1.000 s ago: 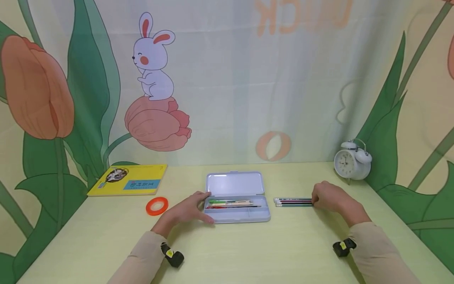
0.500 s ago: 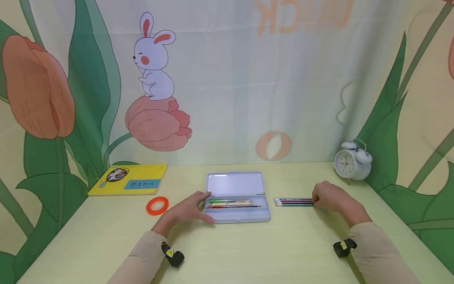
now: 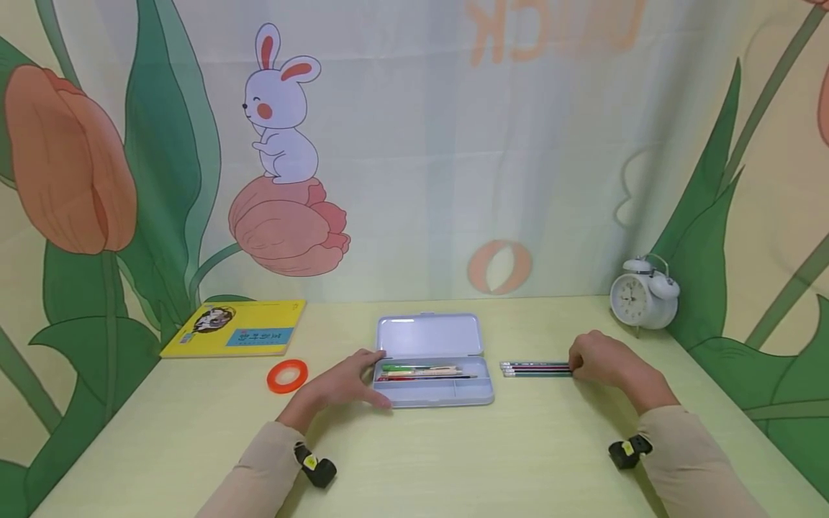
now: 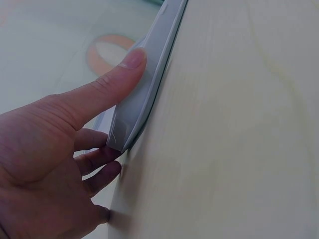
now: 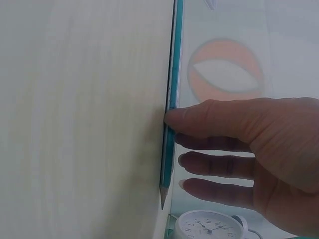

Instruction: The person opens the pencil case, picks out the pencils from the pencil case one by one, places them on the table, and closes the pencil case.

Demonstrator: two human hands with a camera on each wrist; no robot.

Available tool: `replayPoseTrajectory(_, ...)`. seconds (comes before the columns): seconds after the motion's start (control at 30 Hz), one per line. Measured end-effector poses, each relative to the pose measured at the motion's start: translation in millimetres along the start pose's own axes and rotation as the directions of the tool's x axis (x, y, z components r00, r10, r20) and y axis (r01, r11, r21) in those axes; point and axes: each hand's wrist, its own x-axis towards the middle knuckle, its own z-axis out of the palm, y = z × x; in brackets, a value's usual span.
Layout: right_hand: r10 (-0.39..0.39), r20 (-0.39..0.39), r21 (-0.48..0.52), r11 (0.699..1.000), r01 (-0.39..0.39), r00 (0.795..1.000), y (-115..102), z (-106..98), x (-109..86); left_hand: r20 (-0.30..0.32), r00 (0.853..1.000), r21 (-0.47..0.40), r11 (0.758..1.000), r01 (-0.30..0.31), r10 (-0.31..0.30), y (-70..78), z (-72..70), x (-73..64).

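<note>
A pale lilac pencil case [image 3: 417, 392] lies with its lid [image 3: 430, 336] laid back. Several pens and pencils [image 3: 421, 373], green, wood-toned and red, fill its long back compartment; the front compartments show bare floor. My left hand [image 3: 346, 380] grips the case's left end. In the left wrist view my thumb [image 4: 117, 82] lies along the case wall and the fingers curl round the corner. To the right lies a row of pencils [image 3: 532, 369], side by side. My right hand [image 3: 605, 361] pinches their right ends, with the thumb on a teal pencil [image 5: 169, 149] near its sharpened tip.
An orange tape roll [image 3: 287, 376] sits just left of my left hand. Behind it lies a yellow book [image 3: 259, 316]. A white alarm clock [image 3: 642, 295] stands at the back right, beyond my right hand. A printed curtain [image 3: 414, 180] hangs along the table's back edge.
</note>
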Motion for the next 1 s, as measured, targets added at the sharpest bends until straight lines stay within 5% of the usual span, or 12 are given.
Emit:
replayPoseTrajectory(0.53,0.016,-0.043,0.045,0.999,-0.014,0.999,-13,-4,7.0,-0.009,1.0,-0.006,1.0,0.011,-0.011,0.2,0.3,-2.5)
replayPoseTrajectory(0.8,-0.148,-0.225,0.02,0.987,0.157,0.963,-46,-13,17.0,-0.002,1.0,-0.009,1.0,0.007,-0.007,0.1,-0.1,-3.0)
replayPoseTrajectory(1.0,-0.176,-0.236,0.053,0.98,0.193,0.956,-75,-17,28.9,0.002,1.0,-0.014,1.0,0.001,-0.001,1.7,0.5,-1.5)
